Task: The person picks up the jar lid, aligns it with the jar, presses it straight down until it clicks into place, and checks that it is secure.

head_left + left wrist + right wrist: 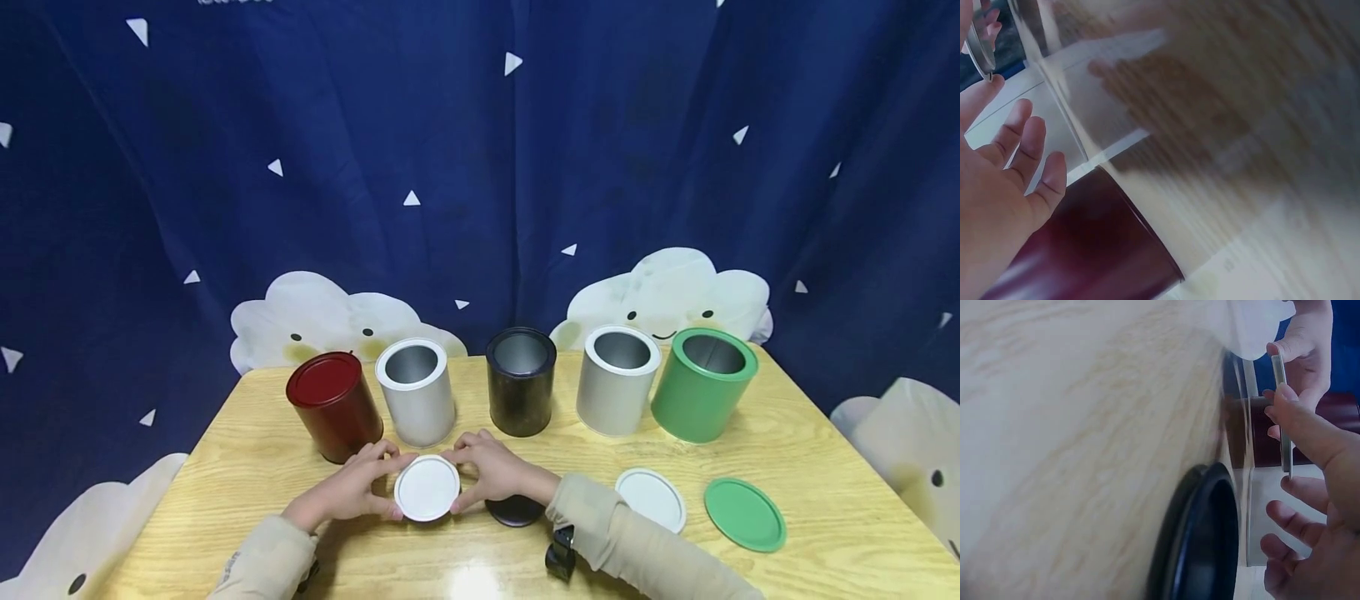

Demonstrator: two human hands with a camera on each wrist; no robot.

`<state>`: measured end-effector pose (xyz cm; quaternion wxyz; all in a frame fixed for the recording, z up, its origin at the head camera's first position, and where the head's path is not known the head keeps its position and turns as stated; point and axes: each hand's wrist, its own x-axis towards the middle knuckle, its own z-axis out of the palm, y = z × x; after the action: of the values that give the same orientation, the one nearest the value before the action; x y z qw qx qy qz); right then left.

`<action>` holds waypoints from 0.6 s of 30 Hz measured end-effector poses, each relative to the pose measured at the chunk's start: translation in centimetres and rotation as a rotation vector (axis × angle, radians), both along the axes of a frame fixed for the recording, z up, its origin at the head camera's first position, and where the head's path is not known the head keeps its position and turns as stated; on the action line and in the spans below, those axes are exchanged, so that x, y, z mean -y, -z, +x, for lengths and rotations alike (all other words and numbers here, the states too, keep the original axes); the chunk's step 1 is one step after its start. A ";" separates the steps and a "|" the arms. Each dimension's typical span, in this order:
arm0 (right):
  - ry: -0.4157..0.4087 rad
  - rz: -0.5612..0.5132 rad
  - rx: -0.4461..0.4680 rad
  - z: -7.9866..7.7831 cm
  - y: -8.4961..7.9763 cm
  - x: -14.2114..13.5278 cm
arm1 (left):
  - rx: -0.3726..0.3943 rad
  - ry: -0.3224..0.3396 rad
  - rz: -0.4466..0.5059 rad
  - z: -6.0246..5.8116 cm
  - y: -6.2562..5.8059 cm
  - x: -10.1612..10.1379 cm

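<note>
Between both hands, in the head view, is a round white lid (427, 488), raised above the table. My left hand (358, 486) grips its left edge with thumb and forefinger. The right hand (491, 472) pinches the opposite edge; in the right wrist view the lid (1282, 419) appears edge-on. Behind the hands stands an open white can (422, 408). To its left is a dark red can (341, 417) with its lid on, close to my left hand's fingers in the left wrist view. A black lid (516, 511) lies partly hidden under my right wrist.
Along the back of the wooden table (247, 442) stand an open black can (521, 396), a second open white can (613, 396) and an open green can (697, 400). Another white lid (651, 500) and a green lid (745, 514) lie at the right. A blue curtain (465, 125) hangs behind.
</note>
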<state>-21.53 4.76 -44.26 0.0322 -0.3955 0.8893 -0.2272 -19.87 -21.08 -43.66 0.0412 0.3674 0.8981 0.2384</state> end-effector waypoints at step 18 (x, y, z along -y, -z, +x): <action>-0.071 -0.081 0.004 -0.3 -0.8 -0.1 | -0.092 0.016 0.134 -0.1 -0.4 0.6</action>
<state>-21.81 4.83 -43.50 0.0259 -0.4275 0.8647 -0.2623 -19.99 -21.69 -43.24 -0.0228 0.3871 0.8781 0.2804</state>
